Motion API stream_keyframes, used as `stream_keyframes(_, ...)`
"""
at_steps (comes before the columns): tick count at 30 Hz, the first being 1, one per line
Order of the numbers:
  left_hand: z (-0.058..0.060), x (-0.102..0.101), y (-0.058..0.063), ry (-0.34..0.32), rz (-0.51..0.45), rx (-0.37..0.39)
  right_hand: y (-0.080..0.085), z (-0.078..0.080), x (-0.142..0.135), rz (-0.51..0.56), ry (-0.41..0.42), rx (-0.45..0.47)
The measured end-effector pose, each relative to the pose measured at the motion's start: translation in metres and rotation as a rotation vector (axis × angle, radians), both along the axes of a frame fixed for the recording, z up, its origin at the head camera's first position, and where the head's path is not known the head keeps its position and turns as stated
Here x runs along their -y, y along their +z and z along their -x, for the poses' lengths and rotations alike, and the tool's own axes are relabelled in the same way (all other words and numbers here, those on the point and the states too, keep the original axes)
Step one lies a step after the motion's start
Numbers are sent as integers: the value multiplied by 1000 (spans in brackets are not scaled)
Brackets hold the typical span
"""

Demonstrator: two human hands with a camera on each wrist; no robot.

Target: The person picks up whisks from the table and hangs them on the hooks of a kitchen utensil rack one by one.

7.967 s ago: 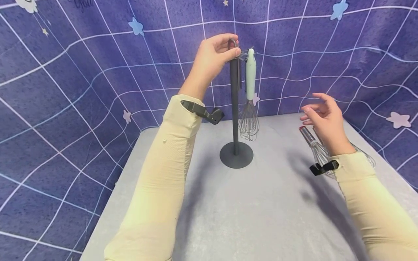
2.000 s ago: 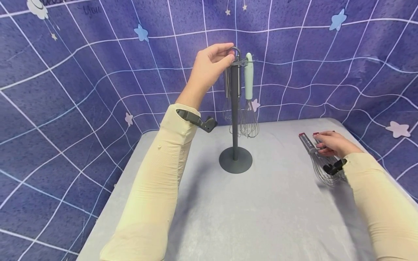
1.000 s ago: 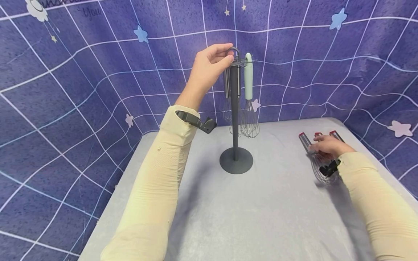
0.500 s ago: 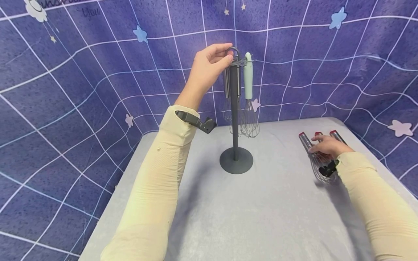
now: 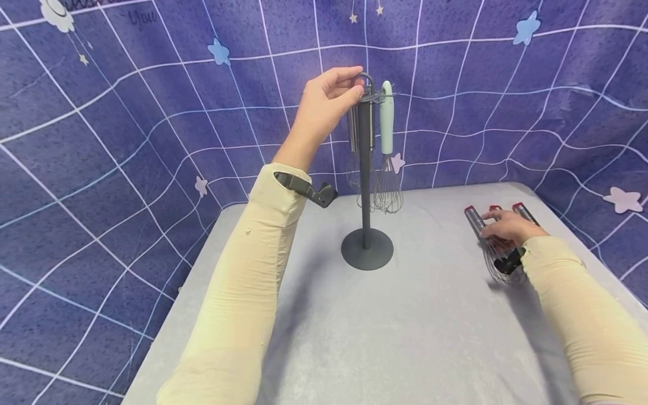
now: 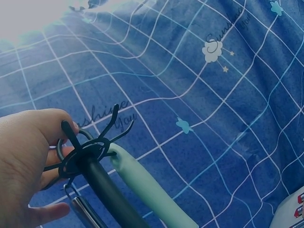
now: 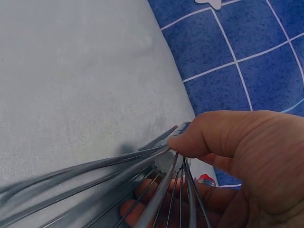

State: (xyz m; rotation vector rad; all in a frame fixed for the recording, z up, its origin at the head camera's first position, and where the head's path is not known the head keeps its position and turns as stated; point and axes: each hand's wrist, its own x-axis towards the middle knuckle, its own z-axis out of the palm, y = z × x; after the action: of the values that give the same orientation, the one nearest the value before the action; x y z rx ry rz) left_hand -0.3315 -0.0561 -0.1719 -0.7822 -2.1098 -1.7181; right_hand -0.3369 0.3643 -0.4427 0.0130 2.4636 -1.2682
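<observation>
My left hand (image 5: 326, 101) holds the loop at the top of a dark upright stand (image 5: 365, 191). In the left wrist view, several hooks (image 6: 113, 121) spread from the stand's head beside the fingers. A whisk with a mint-green handle (image 5: 387, 121) hangs on the right; metal-handled whisks (image 5: 353, 135) hang behind the post, partly hidden. At the table's right side my right hand (image 5: 512, 226) pinches the leftmost lying whisk (image 5: 475, 218) at its neck. The right wrist view shows the thumb over the place where the wires (image 7: 118, 168) enter the handle.
Two more whisks with red-tipped handles lie to the right, a middle one (image 5: 496, 208) and an outer one (image 5: 526, 214), their wires mostly behind my right hand. The stand's round base (image 5: 367, 260) rests on the grey table (image 5: 405, 326). A blue gridded cloth (image 5: 455, 67) hangs behind.
Since the earliest frame, the stand's head has turned, bringing metal-handled whisks into view. My right hand has come down from above the lying whisks and shifted left onto the leftmost one.
</observation>
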Motion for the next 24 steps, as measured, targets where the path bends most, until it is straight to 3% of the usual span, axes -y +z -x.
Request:
stream_keyframes(8, 0, -1, -1, 5, 8, 3, -2, 3, -3, 61, -17, 18)
stream_keyframes(18, 2, 0, -2, 9, 7, 11, 6, -2, -4, 71, -54, -59)
stream_keyframes(24, 2, 0, -3, 5, 4, 1, 11, -4, -2, 33, -60, -165)
